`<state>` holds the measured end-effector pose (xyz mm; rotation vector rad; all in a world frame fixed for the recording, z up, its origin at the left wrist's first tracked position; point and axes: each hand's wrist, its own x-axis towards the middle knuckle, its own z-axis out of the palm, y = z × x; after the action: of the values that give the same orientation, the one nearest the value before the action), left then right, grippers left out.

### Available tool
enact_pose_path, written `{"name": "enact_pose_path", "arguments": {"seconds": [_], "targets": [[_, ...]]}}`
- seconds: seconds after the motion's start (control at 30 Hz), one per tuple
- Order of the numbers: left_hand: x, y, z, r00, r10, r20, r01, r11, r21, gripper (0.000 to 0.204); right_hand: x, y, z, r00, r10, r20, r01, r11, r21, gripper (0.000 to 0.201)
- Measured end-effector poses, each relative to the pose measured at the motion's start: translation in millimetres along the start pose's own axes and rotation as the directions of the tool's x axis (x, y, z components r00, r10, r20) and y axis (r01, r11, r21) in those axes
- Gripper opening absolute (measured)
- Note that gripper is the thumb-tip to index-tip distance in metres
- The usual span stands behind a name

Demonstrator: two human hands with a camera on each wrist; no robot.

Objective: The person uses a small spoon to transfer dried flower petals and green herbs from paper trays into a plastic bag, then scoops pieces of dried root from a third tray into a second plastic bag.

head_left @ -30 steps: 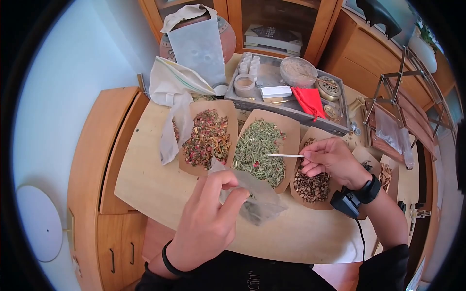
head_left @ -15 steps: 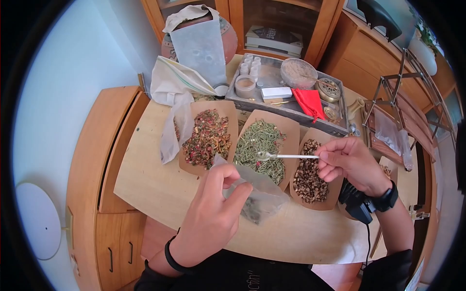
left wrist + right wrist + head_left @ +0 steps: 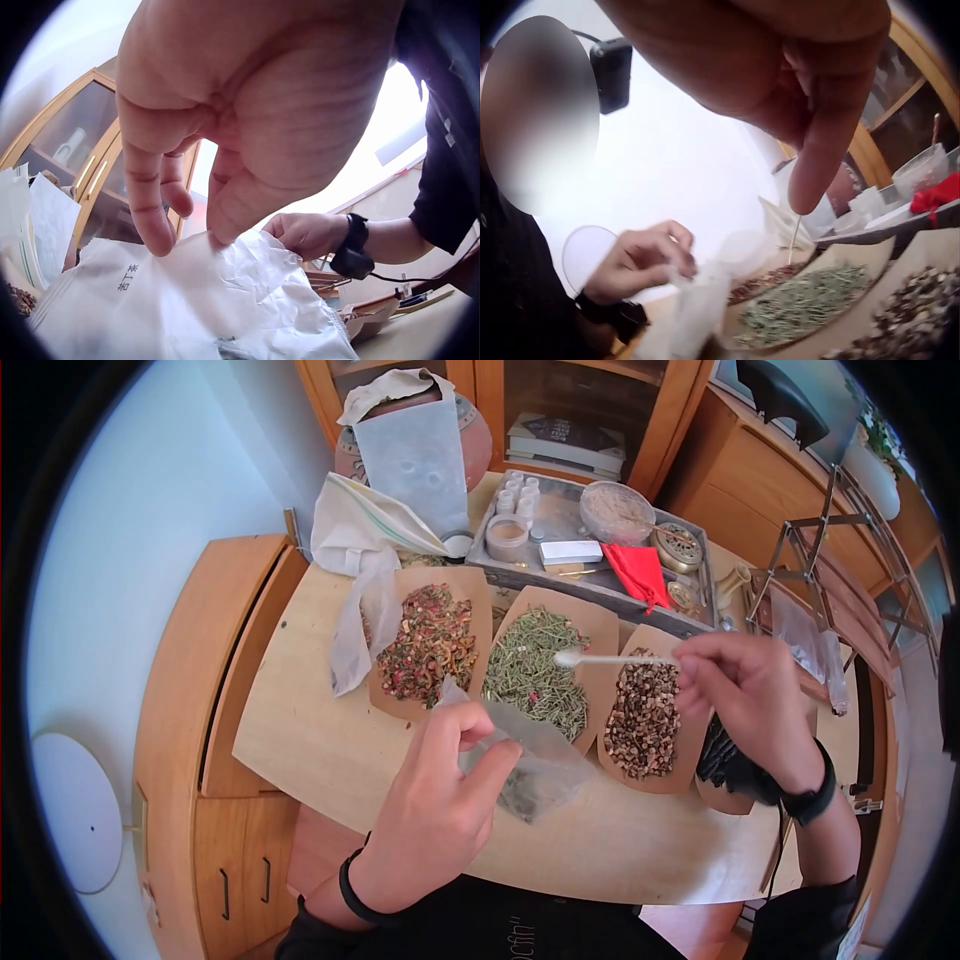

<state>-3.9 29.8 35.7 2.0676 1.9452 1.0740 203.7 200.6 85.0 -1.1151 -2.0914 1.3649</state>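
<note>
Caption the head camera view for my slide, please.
Left hand pinches a translucent bag while the right hand holds a small white spoon over trays of dried herbs.

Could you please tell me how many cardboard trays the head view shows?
At least 4, left to right: reddish-mix tray, green-herb tray, brown-pieces tray, dark-contents tray partly behind the right hand. More may be hidden there.

- Translucent whitish plastic bag (image 3: 545, 760) printed with dark characters, its edge pinched by the left hand (image 3: 430, 800), dark matter showing through low down.
- Slender white spoon (image 3: 622, 659), pinched by the right hand (image 3: 748, 695), bowl towards nine o'clock, at one o'clock from the bag.
</note>
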Motion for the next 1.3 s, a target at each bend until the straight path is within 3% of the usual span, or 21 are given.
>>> {"name": "enact_pose_path", "arguments": {"seconds": [0.07,0.2,0.27,0.3,0.37,0.6,0.67,0.73,0.93,1.03,1.13,1.3], "targets": [[-1,1,-1,1.0,0.001,0.007,-0.001,1.0,0.0,0.021,16,23,-1,0.998,-0.03,-0.061,0.026,0.997,-0.071,0.011],[-5,-3,-1,1.0,0.011,0.018,-0.011,1.0,-0.017,0.028,35,53,5,0.999,0.043,-0.022,-0.044,0.997,-0.068,0.013],[-5,-4,-2,0.999,0.025,0.03,-0.024,0.999,-0.035,0.035,41,59,12,0.985,0.151,0.077,-0.159,0.981,0.108,0.013],[-5,-3,-2,0.999,0.024,0.03,-0.023,0.999,-0.034,0.036,43,59,15,0.986,0.15,0.077,-0.158,0.982,0.108,0.013],[-5,-3,-2,0.999,0.023,0.03,-0.022,0.999,-0.032,0.036,47,59,22,0.944,0.265,0.195,-0.307,0.923,0.23,0.014],[-5,-4,-1,1.0,0.02,0.018,-0.019,0.999,-0.04,0.036,47,67,21,0.903,0.346,0.257,-0.422,0.828,0.369,0.018],[-4,-3,0,1.0,0.019,0.018,-0.019,0.999,-0.042,0.036,45,72,19,0.901,0.346,0.262,-0.427,0.815,0.393,0.019],[-2,-1,0,1.0,0.003,-0.003,-0.003,1.0,-0.007,0.022,44,75,17,0.9,0.344,0.268,-0.43,0.801,0.417,0.019],[-1,-1,1,1.0,0.013,0.0,-0.013,1.0,-0.012,0.023,41,76,5,0.919,0.307,0.247,-0.389,0.807,0.445,0.02],[-3,-3,1,0.999,0.022,0.024,-0.021,0.999,-0.041,0.035,35,60,-4,0.93,0.294,0.221,-0.362,0.835,0.414,0.021],[-2,-3,2,0.999,0.027,0.02,-0.026,0.999,-0.035,0.035,25,38,-9,0.93,0.308,0.199,-0.362,0.853,0.375,0.018],[-2,-1,2,1.0,0.021,0.014,-0.021,0.999,-0.034,0.035,4,3,-8,0.91,0.295,0.29,-0.371,0.893,0.256,0.016]]}}
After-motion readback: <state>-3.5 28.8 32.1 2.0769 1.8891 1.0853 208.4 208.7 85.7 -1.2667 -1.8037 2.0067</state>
